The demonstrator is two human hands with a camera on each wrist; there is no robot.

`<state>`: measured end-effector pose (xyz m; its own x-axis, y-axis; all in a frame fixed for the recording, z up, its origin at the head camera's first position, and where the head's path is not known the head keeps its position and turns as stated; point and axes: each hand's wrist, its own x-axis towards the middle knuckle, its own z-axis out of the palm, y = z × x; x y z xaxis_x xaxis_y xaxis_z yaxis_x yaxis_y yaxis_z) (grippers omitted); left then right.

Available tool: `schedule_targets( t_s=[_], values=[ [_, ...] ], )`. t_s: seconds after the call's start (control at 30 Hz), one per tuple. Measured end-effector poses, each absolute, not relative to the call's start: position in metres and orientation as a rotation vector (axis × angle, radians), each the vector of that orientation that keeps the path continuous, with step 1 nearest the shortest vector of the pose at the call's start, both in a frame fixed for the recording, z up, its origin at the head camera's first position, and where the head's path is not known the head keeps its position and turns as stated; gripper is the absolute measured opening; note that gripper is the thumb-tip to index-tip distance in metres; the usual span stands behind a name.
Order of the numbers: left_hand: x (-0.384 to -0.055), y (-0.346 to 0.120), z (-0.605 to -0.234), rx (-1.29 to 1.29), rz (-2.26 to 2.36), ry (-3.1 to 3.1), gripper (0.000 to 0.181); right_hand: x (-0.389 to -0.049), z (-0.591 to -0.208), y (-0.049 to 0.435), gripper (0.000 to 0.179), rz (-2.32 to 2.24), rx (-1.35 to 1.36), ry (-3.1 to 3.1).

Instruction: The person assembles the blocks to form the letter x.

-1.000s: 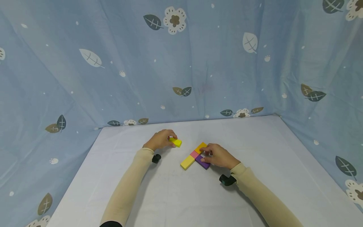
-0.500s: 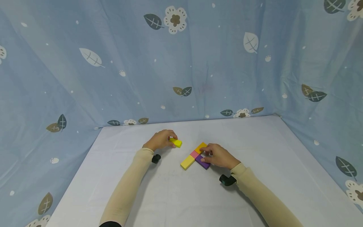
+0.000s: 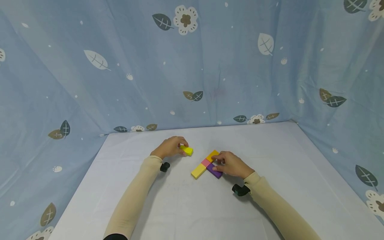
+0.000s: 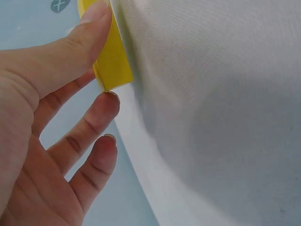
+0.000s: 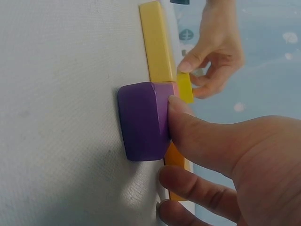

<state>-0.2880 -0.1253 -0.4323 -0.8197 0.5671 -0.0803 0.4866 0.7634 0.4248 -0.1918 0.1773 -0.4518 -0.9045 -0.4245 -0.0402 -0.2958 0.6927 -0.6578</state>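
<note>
A bright yellow block sits between the thumb and fingers of my left hand, which pinches it near the table's middle; the left wrist view shows the thumb lying along the yellow block. To the right, a pale yellow block, a small pink block and an orange block form a slanting row. A purple block juts from the pink part of that row. My right hand rests its thumb on the purple block, with a finger at the orange block.
A white cloth covers the table. Behind it hangs a blue curtain printed with leaves and flowers, which also runs along both sides. Dark wrist cameras sit under both wrists, close to the tabletop.
Both hands hold nearly still. The bright yellow block stays in the left hand, and the row of blocks has not visibly moved.
</note>
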Motion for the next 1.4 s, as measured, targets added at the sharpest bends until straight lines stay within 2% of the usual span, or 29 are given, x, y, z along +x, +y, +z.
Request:
schedule_targets(
  t_s=[1.4],
  values=[
    [-0.281,-0.109,-0.419,1.025,0.518,2.706,0.031,-0.192,-0.452,0.175,0.049,-0.993,-0.549,2.722]
  ],
)
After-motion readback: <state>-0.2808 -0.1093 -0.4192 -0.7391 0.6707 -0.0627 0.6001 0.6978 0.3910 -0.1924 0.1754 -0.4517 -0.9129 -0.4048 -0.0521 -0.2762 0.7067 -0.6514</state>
